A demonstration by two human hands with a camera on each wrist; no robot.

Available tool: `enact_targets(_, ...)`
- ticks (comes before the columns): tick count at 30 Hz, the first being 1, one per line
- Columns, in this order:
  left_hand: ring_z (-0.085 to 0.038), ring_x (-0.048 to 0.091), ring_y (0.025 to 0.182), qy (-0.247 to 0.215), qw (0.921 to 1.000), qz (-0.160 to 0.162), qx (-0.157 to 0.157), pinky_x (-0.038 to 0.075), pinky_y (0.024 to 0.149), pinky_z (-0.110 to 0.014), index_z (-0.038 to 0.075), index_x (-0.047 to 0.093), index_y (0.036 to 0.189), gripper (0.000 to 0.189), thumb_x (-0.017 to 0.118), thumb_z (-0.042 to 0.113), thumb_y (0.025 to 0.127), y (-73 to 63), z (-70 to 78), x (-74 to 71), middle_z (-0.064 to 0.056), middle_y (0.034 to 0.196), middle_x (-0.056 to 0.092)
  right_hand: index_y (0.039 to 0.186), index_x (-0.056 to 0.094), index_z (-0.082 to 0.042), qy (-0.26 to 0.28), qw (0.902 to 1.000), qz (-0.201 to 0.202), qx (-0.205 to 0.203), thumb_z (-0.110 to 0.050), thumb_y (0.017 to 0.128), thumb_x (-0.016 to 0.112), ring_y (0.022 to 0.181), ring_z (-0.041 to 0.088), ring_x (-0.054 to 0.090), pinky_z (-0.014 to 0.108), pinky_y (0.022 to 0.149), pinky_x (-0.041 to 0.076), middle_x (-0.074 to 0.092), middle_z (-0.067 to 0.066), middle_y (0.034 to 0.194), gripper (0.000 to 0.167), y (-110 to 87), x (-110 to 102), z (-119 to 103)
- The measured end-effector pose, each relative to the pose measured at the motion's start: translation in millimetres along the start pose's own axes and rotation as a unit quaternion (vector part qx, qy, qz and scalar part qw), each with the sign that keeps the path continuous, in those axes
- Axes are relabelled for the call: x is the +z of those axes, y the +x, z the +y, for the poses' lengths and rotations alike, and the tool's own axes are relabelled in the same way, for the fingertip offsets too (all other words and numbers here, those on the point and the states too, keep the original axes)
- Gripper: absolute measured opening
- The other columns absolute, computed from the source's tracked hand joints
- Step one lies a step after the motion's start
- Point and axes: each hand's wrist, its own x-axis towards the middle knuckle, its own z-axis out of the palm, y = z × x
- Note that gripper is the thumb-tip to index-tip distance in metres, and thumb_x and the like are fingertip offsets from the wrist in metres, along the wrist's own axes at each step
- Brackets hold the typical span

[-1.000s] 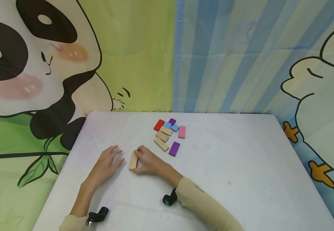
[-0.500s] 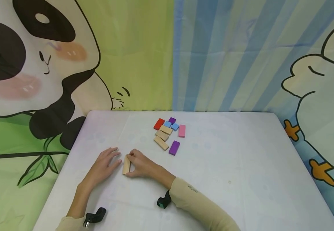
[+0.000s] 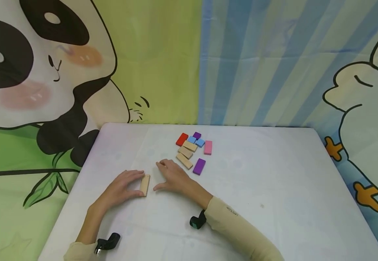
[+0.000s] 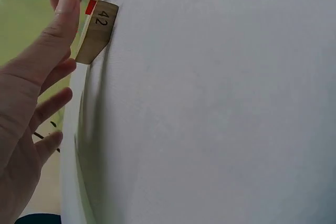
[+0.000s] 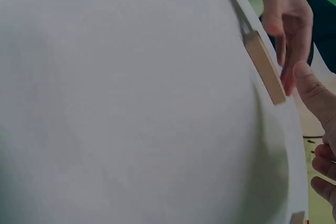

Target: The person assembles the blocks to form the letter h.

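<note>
A plain wooden block [image 3: 145, 185] stands on its long edge on the white table. My left hand [image 3: 121, 187] holds it by its two ends, with the thumb at the near end and the fingers at the far end. The number 42 shows on the block [image 4: 100, 30] in the left wrist view. My right hand [image 3: 176, 179] is just right of it, thumb and fingers spread apart with nothing between them. In the right wrist view a gap separates the right thumb [image 5: 311, 85] from the block [image 5: 265, 69].
Several blocks lie loosely grouped farther back: a red block [image 3: 181, 139], blue ones, plain wooden ones such as the nearest wooden block [image 3: 184, 161], a pink block [image 3: 208, 147] and a purple block [image 3: 199, 166]. A patterned curtain [image 3: 163, 61] hangs behind the table.
The right hand carried the block leftward to the left hand, then let go and drew back to the right. The left hand has taken hold of the block.
</note>
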Motion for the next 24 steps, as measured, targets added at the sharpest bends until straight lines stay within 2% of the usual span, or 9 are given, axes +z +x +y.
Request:
enact_targets(5, -0.028, 0.05, 0.13, 0.024, 0.9991, -0.025, 0.024, 0.029, 0.113, -0.056, 0.013, 0.057, 0.136, 0.082, 0.081, 0.051, 0.068, 2.8, -1.0, 3.1, -0.005, 0.139, 0.057, 0.145, 0.044, -0.007, 0.015, 0.999, -0.002, 0.042, -0.056, 0.077, 0.074, 0.116, 0.017, 0.05, 0.028, 0.097, 0.05, 0.053, 0.006, 0.132, 0.09, -4.0, -19.0, 31.6)
enact_targets(8, -0.028, 0.051, 0.129, 0.027, 0.9991, -0.027, 0.021, 0.028, 0.114, -0.055, 0.013, 0.057, 0.136, 0.083, 0.083, 0.051, 0.066, 3.0, -0.6, 2.5, -0.005, 0.138, 0.059, 0.143, 0.046, -0.007, 0.03, 0.9968, -0.004, 0.073, -0.052, 0.077, 0.076, 0.114, 0.018, 0.049, 0.029, 0.095, 0.051, 0.053, 0.007, 0.128, 0.085, -7.3, -25.6, 45.2)
enact_targets(12, -0.026, 0.051, 0.129, 0.026, 0.999, -0.036, 0.009, 0.027, 0.115, -0.053, 0.015, 0.056, 0.137, 0.084, 0.083, 0.05, 0.066, 2.3, 0.2, 1.1, -0.003, 0.138, 0.059, 0.137, 0.054, -0.01, 0.026, 0.9938, -0.013, 0.108, -0.051, 0.077, 0.076, 0.106, 0.017, 0.049, 0.028, 0.086, 0.051, 0.053, 0.006, 0.12, 0.076, -13.3, -26.7, 56.8)
enact_targets(16, -0.026, 0.052, 0.129, 0.034, 0.9983, -0.047, 0.004, 0.027, 0.116, -0.054, 0.016, 0.055, 0.138, 0.084, 0.083, 0.05, 0.066, 1.9, 1.3, 0.3, -0.002, 0.139, 0.059, 0.122, 0.063, -0.011, 0.005, 0.9943, -0.02, 0.105, -0.05, 0.08, 0.075, 0.098, 0.016, 0.045, 0.023, 0.072, 0.045, 0.049, 0.005, 0.109, 0.059, -18.1, -22.3, 63.3)
enact_targets(20, -0.026, 0.052, 0.129, 0.053, 0.9972, -0.053, 0.005, 0.025, 0.117, -0.054, 0.015, 0.056, 0.138, 0.084, 0.084, 0.048, 0.066, 2.7, 3.9, -0.5, -0.002, 0.139, 0.059, 0.115, 0.065, -0.01, 0.003, 0.9954, -0.01, 0.095, -0.044, 0.083, 0.074, 0.097, 0.016, 0.044, 0.021, 0.071, 0.043, 0.048, 0.005, 0.106, 0.048, -20.4, -20.5, 65.2)
enact_targets(24, -0.026, 0.052, 0.13, 0.066, 0.9961, -0.058, 0.003, 0.025, 0.117, -0.053, 0.015, 0.055, 0.138, 0.084, 0.083, 0.048, 0.066, 3.2, 5.4, -0.7, -0.002, 0.14, 0.058, 0.116, 0.064, -0.006, 0.009, 0.9964, 0.002, 0.085, -0.037, 0.084, 0.075, 0.097, 0.017, 0.044, 0.022, 0.072, 0.042, 0.048, 0.007, 0.105, 0.045, -22.0, -22.1, 65.1)
